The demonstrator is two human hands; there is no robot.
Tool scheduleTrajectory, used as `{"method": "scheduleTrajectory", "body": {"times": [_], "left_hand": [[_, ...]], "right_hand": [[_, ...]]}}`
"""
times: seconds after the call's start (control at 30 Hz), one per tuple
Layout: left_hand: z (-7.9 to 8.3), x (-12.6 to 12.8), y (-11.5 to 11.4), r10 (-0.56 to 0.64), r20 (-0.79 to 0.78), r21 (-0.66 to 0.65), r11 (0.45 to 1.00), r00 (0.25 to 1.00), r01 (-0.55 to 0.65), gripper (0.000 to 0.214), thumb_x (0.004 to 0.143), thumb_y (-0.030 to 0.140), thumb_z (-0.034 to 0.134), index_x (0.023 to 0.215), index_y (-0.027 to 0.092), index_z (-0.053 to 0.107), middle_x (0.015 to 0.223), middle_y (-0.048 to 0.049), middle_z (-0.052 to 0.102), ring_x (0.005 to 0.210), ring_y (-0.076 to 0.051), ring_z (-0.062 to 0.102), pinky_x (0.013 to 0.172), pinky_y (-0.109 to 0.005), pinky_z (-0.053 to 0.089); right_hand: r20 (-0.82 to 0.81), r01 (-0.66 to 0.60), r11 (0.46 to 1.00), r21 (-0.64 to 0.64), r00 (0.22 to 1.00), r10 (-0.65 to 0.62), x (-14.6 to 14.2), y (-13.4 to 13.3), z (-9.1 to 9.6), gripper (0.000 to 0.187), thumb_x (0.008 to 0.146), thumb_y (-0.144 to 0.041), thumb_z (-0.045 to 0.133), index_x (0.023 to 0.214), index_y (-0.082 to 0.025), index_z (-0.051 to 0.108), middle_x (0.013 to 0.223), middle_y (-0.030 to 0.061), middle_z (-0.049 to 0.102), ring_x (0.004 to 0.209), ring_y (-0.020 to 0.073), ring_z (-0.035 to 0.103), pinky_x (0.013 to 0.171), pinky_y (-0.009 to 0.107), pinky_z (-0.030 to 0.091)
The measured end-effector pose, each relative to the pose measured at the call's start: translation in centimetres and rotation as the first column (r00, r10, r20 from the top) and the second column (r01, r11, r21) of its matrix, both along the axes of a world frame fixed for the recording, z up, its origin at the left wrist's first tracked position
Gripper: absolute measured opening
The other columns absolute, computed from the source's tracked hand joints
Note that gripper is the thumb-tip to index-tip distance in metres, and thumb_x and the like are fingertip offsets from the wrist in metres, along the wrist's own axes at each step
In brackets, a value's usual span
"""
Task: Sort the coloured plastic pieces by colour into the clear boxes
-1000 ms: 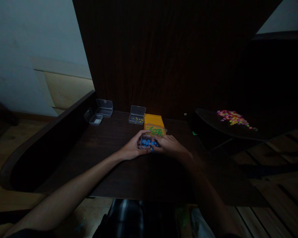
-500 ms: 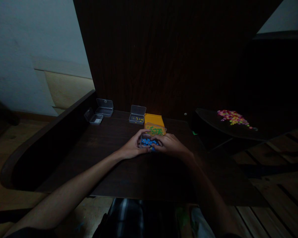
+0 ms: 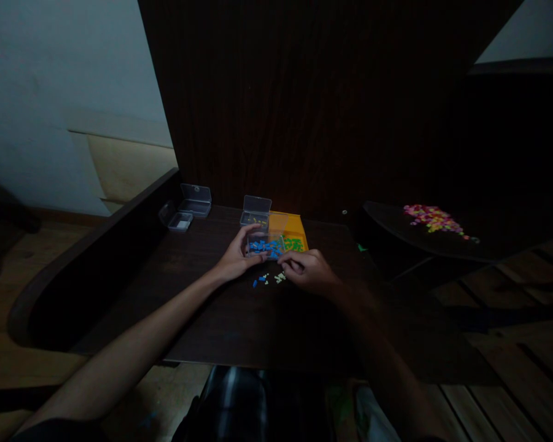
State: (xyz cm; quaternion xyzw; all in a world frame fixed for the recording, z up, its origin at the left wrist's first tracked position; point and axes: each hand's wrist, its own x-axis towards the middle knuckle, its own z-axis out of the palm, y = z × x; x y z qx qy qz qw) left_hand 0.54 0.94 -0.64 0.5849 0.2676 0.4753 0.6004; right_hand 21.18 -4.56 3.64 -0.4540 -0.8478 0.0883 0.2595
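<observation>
Half a second ago the clear plastic box full of small blue pieces sat lower and further right between both hands; now it has moved forward and to the left, tilted or level I cannot tell, in front of the small open clear box with yellow bits and overlapping the left part of the open yellow case. The green pieces in the case show beside its right end, and a few loose pale greenish pieces and loose blue pieces have come into sight on the dark wooden table in front. The left hand reaches in from the lower left, fingers spread round the box's left end, thumb along the front and fingertips at the back, holding it. The right hand is bent inward at the box's front right corner, with thumb and forefinger drawn narrowly together; whether they grip a piece or touch the rim I cannot tell. The left fingers partly cover the box, the right hand may hide more loose pieces, the right forearm sinks into shadow, and both arms are cut off below.
</observation>
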Motion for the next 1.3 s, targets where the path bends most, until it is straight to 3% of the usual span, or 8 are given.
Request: {"method": "scheduleTrajectory", "body": {"times": [0.17,0.33,0.5,0.97,1.13,1.23,1.3], "left_hand": [[0.1,-0.1,0.3,0.068,0.004,0.021,0.997,0.998,-0.068,0.073,0.062,0.022,0.081,0.124,0.024,0.042,0.123,-0.0096,0.054,0.116,-0.027,0.056,0.098,-0.045,0.048],[0.3,-0.1,0.2,0.075,-0.014,0.032,0.997,0.997,-0.074,0.074,0.063,0.022,0.08,0.126,0.022,0.042,0.124,-0.0105,0.054,0.112,-0.026,0.058,0.096,-0.047,0.049],[0.3,-0.1,0.0,0.08,-0.015,0.018,0.997,0.997,-0.08,0.073,0.063,0.021,0.08,0.126,0.022,0.043,0.123,-0.0106,0.055,0.11,-0.026,0.059,0.096,-0.046,0.049],[0.5,0.0,-0.1,0.055,-0.005,-0.004,0.998,0.998,-0.055,0.074,0.062,0.022,0.081,0.125,0.023,0.042,0.124,-0.0095,0.053,0.105,-0.022,0.061,0.094,-0.042,0.051],[0.5,0.0,0.0,0.055,-0.007,0.014,0.998,0.998,-0.055,0.071,0.063,0.022,0.08,0.124,0.024,0.044,0.125,-0.0093,0.054,0.106,-0.023,0.06,0.094,-0.042,0.051],[0.5,0.0,0.0,0.062,-0.002,0.016,0.998,0.998,-0.062,0.072,0.063,0.023,0.08,0.124,0.023,0.044,0.123,-0.0092,0.055,0.107,-0.023,0.06,0.095,-0.042,0.05],[0.6,0.0,-0.1,0.057,0.003,0.012,0.998,0.998,-0.057,0.072,0.062,0.022,0.081,0.124,0.023,0.044,0.122,-0.0094,0.055,0.109,-0.025,0.059,0.095,-0.043,0.05]], "right_hand": [[0.254,0.032,0.987,-0.155,0.967,0.008,-2.0,-0.1,-0.7,0.019,0.084,-0.024,0.058,0.097,-0.021,0.071,0.072,0.0008,0.067,0.063,0.0124,0.057,0.062,0.023,0.036],[0.351,0.043,0.97,-0.237,0.935,0.044,-2.9,-0.1,-1.5,0.022,0.089,-0.034,0.055,0.103,-0.024,0.069,0.081,0.0029,0.068,0.074,0.0156,0.06,0.069,0.026,0.037],[0.432,0.09,0.964,-0.251,0.901,0.028,-3.2,-0.1,-2.4,0.025,0.09,-0.039,0.055,0.107,-0.027,0.068,0.091,0.0054,0.067,0.086,0.0191,0.06,0.077,0.028,0.038],[0.499,0.154,0.957,-0.244,0.866,-0.012,-3.8,-0.3,-3.1,0.026,0.094,-0.039,0.047,0.111,-0.026,0.062,0.097,0.0073,0.064,0.09,0.0204,0.06,0.08,0.03,0.037],[0.358,0.108,0.949,-0.297,0.934,0.006,-3.3,0.0,-2.3,0.02,0.092,-0.031,0.05,0.105,-0.022,0.062,0.086,0.0028,0.063,0.079,0.0157,0.058,0.075,0.027,0.038],[0.107,-0.05,0.921,-0.386,0.989,0.098,-2.4,0.1,-1.0,0.015,0.09,-0.027,0.051,0.097,-0.019,0.061,0.074,-0.0013,0.058,0.066,0.0112,0.052,0.064,0.022,0.037],[-0.097,-0.159,0.863,-0.481,0.987,0.128,-1.7,0.1,-0.1,0.018,0.091,-0.031,0.05,0.094,-0.017,0.06,0.07,-0.0025,0.056,0.06,0.0094,0.05,0.057,0.02,0.037]]}}
